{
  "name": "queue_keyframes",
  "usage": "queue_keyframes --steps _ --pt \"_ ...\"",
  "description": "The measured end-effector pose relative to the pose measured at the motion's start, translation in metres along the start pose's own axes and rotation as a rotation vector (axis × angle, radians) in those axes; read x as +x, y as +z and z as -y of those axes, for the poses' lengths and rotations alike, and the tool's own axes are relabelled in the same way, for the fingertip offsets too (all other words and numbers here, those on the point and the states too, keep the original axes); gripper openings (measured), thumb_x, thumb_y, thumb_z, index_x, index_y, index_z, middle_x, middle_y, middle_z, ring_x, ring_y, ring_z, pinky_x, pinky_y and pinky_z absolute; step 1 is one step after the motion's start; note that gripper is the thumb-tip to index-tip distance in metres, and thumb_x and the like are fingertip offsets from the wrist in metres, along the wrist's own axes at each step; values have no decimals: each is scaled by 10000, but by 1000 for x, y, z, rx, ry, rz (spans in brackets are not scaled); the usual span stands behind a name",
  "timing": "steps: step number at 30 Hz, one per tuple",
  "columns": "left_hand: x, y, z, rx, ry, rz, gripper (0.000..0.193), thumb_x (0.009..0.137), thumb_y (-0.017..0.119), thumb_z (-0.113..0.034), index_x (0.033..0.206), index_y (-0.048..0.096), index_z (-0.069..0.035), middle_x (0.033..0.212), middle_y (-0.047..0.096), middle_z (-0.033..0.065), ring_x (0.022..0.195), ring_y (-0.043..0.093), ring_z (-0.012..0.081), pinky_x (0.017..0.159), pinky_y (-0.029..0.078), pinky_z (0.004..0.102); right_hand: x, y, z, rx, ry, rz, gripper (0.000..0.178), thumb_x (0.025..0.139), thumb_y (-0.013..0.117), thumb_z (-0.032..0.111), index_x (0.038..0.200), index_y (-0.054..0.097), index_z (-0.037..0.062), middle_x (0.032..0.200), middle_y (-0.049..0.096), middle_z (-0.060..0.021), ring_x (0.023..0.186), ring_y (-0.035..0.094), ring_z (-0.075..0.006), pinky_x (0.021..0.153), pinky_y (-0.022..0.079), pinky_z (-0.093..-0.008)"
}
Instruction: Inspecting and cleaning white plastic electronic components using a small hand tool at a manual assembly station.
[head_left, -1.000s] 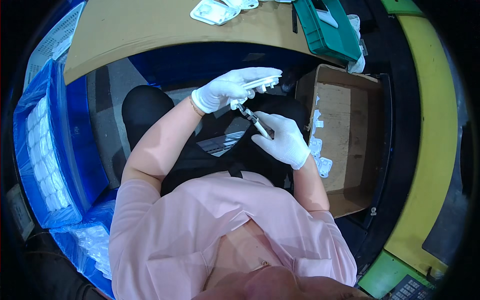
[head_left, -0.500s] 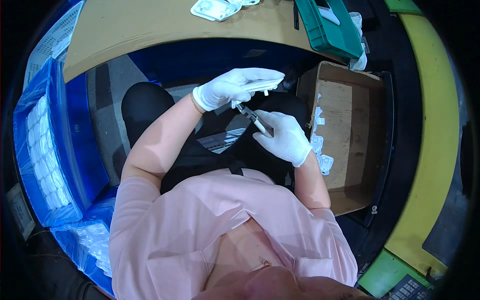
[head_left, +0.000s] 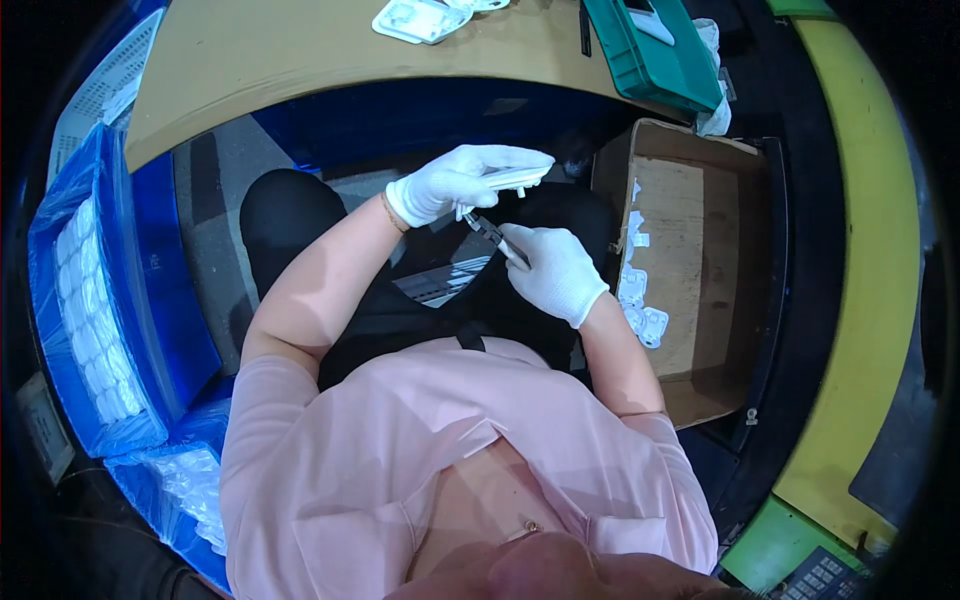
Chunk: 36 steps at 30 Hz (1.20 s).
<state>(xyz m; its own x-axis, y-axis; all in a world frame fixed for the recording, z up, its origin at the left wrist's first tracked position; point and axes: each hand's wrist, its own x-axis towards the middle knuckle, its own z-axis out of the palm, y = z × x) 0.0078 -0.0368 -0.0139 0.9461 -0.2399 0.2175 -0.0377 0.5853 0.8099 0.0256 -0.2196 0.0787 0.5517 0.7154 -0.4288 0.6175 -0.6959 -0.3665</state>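
My left hand, in a white knit glove, is closed on a flat white plastic part above my lap, with the fingers stretched along its upper side. A small stub juts down from the part's underside. My right hand, gloved in white as well, grips a pair of cutting pliers with pale handles. The dark jaws point up and left, reaching the near edge of the part by my left thumb. Whether they touch or bite on it is too small to tell.
A cardboard box holding several white pieces stands at my right. Ahead, a tan table carries white moulded parts and a green crate. Blue-lined bins with wrapped white parts stand at my left.
The white part in my left hand has shifted slightly left and tilted a little. My right hand with the pliers has moved slightly left, the jaws staying near the part's edge.
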Motion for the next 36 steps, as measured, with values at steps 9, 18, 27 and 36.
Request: queue_keyframes --steps 9,18,27,36 --pt "6 -10 -2 -132 11 -21 899 689 694 -378 1432 351 -5 1283 543 132 1088 556 183 948 439 267 -10 8 -17 109 -93 -172 374 749 646 102 1118 616 46 786 623 -193 752 624 -373 694 497 -415" --pt "4 -11 0 -473 -163 -280 550 999 379 -409 1399 353 -33 1301 526 173 1129 588 329 942 507 460 -87 9 -161 550 423 -565 272 823 651 130 1062 611 4 786 578 11 687 517 -66 626 418 -217" --pt "26 2 10 -145 -110 -420 484 957 507 -267 1359 393 -21 1256 577 142 1091 622 235 803 578 341 -212 104 -363 512 978 -567 219 787 687 143 972 639 37 700 571 5 539 484 -91 475 383 -256" --pt "159 -61 -8 -326 153 -646 381 947 518 -71 1292 412 52 1253 519 175 1155 545 270 971 515 376 -148 144 -374 851 593 -338 189 773 659 78 951 595 72 720 528 15 591 480 -120 529 396 -281"
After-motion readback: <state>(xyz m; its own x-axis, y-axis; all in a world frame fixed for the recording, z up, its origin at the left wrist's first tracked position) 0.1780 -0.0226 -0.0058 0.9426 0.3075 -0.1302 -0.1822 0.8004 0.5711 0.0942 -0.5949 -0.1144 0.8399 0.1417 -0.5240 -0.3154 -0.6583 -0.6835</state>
